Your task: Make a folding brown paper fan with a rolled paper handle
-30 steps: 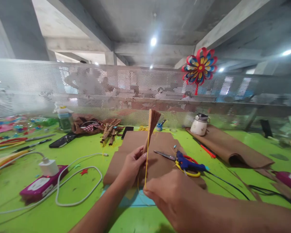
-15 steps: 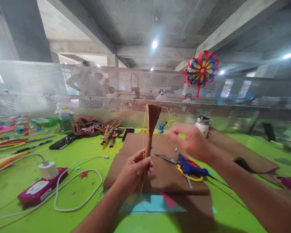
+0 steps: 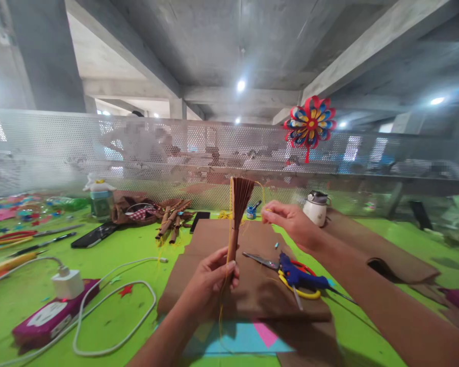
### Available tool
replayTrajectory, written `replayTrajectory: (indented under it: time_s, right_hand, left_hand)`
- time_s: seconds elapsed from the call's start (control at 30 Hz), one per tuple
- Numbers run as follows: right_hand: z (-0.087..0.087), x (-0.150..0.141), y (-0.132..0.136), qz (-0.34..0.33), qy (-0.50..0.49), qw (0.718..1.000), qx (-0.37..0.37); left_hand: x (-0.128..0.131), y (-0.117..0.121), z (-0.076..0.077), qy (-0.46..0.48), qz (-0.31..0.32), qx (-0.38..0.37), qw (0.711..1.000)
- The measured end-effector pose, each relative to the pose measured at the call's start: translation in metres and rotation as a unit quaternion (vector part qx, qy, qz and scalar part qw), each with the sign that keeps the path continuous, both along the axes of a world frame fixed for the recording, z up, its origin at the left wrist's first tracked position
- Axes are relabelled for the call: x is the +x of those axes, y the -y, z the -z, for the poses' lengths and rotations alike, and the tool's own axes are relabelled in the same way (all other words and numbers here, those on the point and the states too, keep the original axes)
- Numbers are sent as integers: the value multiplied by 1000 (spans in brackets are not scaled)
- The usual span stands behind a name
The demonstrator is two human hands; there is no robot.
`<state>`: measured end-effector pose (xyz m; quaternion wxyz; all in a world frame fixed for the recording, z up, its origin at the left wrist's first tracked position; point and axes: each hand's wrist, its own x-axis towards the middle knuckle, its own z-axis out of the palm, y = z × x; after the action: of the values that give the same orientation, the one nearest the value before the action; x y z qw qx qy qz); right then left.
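Observation:
A small broom-like bundle of folded brown paper (image 3: pixel 242 196) stands upright, its pleated end fanned out at the top. My left hand (image 3: pixel 217 275) is closed around its rolled handle. Yellow thread (image 3: pixel 230 224) runs down along the bundle, over my left fingers, and hangs below them. From the bundle's top right corner, the thread loops across to my right hand (image 3: pixel 286 219), whose thumb and forefinger pinch it. Beneath both hands lies a sheet of brown paper (image 3: pixel 210 237). A blue glue gun (image 3: pixel 300 272) rests over scissors (image 3: pixel 262 261) on that sheet.
At left are a purple power strip (image 3: pixel 57 313) with a white cable, a black phone (image 3: pixel 94 235) and a red star (image 3: pixel 126 290). Rolled brown paper pieces (image 3: pixel 172 219) lie behind. A white jug (image 3: pixel 315 209) stands at the back right, before a perforated screen (image 3: pixel 199 148).
My right hand has lowered slightly and moved a little left, drawing close to the loop of thread. The view has tilted up; my left hand keeps its hold on the paper bundle.

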<state>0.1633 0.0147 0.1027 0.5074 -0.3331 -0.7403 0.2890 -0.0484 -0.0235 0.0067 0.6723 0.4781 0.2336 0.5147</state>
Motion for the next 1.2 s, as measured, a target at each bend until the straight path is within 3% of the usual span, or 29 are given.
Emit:
replayTrajectory:
  time_s: [0.07, 0.13, 0.2, 0.27, 0.43, 0.57, 0.83, 1.07, 1.2]
  right_hand:
    - [4, -4, 8, -114, -42, 989, -86]
    - [11, -11, 17, -192, -95, 957, -198]
    - [21, -18, 26, -210, -135, 930, -269]
    - [32, -25, 36, -196, -165, 921, -294]
    - [57, -39, 60, -148, -189, 922, -305]
    - [70, -48, 74, -128, -102, 952, -257]
    - [82, -61, 90, -137, -13, 956, -257]
    - [102, -61, 95, -160, 29, 939, -304]
    - [97, -47, 111, -186, 182, 921, -290]
  left_hand:
    - [1, 0, -1, 2, -4, -7, 1000]
    - [1, 1, -3, 10, -10, -7, 1000]
    - [1, 1, -5, 12, -16, -10, 1000]
    - [1, 1, -8, 14, -25, -13, 999]
    - [0, 2, -11, 26, -41, -28, 998]
    - [1, 3, -11, 46, -37, -33, 998]
    - [1, 5, -15, 53, -27, -28, 998]
    - [0, 5, -14, 73, -17, -23, 997]
    - [0, 3, -14, 81, -15, -18, 996]
